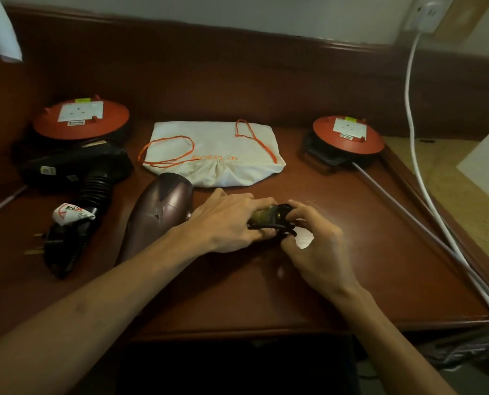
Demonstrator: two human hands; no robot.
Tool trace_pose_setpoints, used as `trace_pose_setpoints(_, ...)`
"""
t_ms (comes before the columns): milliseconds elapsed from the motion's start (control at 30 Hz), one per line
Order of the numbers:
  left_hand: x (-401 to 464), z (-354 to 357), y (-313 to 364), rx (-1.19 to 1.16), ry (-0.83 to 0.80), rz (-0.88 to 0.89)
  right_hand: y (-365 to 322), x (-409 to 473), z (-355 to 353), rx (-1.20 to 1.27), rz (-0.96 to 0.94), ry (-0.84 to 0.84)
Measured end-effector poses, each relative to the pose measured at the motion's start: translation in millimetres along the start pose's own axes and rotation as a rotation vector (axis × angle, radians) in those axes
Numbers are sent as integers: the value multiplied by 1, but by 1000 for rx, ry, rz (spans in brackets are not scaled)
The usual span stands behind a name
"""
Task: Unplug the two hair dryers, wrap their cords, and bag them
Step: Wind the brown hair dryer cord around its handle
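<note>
While the wooden desk [266, 295] keeps the white drawstring bag [215, 155] lying flat at the back between the two red cord reels [81, 118] — within reach for the bagging that is not yet done — the black hair dryer [75, 172] lies at the left with its cord bundled by its handle, seemingly finished. The maroon hair dryer [158, 215] lies in front of the bag, probably so the desk carries its weight during wrapping: the left hand [226, 223] curls round its handle, and the right hand [314, 246] pinches the black cord [283, 218] coiled there — likely tucking in the last turn.

Two dryers [159, 215] [75, 178], white bag [213, 155]
</note>
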State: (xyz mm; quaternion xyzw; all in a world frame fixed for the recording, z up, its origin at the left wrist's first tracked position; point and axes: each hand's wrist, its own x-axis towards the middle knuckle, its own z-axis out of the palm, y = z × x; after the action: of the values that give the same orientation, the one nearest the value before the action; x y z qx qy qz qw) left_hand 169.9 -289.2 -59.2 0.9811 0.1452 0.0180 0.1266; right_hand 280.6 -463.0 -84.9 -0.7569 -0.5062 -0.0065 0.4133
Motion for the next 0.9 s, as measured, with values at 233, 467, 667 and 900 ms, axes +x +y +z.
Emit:
trace_pose_setpoints(233,0,1,-3,-37,7,29,3,1,-3,124,-9,-17)
trace_pose_setpoints(467,-3,4,-3,-66,113,97,7,3,-8,-175,-204,-88)
trace_pose_setpoints(667,1,4,-3,-7,74,66,9,-9,1,-374,-315,-13)
trace_pose_setpoints(900,-3,4,1,83,90,96,2,2,-6,-387,-348,-35)
